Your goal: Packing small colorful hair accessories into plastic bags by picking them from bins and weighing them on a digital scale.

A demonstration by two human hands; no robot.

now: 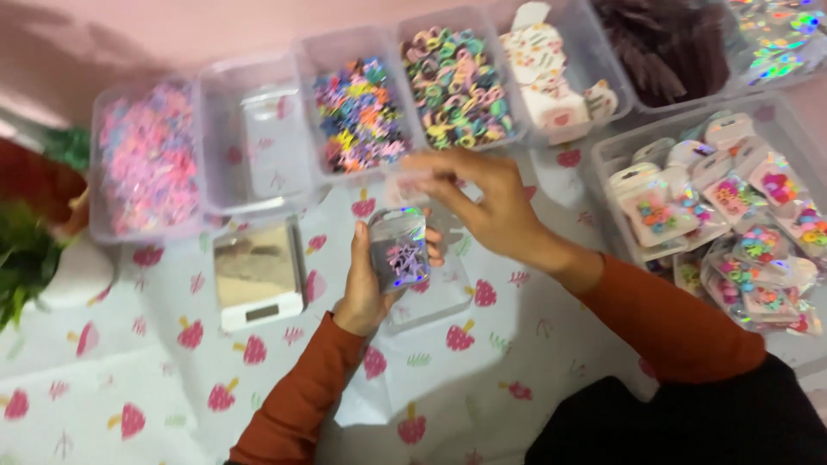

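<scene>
My left hand (pixel 366 284) holds a small shiny holographic pouch (pixel 398 250) upright, with little colourful clips showing through its clear front. My right hand (pixel 482 202) reaches across just above the pouch's top edge, fingers pinched together at about the pouch's mouth; whether something small is between them I cannot tell. Both arms wear rust-orange sleeves. Under the hands lies a clear flat plastic lid or tray (pixel 431 301) on a white cloth printed with pink strawberries.
A small silver-topped scale (pixel 257 274) sits left of my hands. Along the back stand clear bins of pink clips (pixel 146 159), mixed bright clips (pixel 357 116), pastel hair ties (pixel 457 86), cards (pixel 551 77) and dark items (pixel 668 47). A right bin (pixel 732 215) holds several filled pouches. A green plant (pixel 21 258) at left.
</scene>
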